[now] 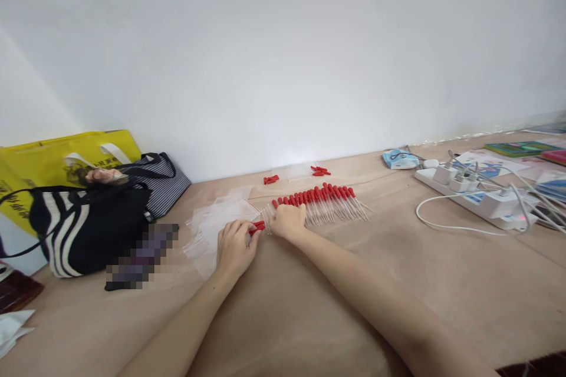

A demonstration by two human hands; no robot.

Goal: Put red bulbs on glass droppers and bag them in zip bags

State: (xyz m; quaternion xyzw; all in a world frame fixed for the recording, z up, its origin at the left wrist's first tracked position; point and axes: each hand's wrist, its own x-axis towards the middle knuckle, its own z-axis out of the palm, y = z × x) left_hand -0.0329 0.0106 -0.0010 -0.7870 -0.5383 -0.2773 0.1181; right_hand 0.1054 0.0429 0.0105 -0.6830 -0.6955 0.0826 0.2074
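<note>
The left hand [234,245] pinches one red-capped dropper [257,225] between its fingertips, just above the clear bags [211,222]. The right hand [288,221] rests curled, palm down, on the left end of the dropper row [331,200] on the table [309,306]. Whether it grips anything cannot be told.

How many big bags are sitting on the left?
3. A yellow bag leans on the wall, a black-and-white striped bag sits in front of it, and a thin-striped dark bag lies to their right. More may hide behind them.
</note>
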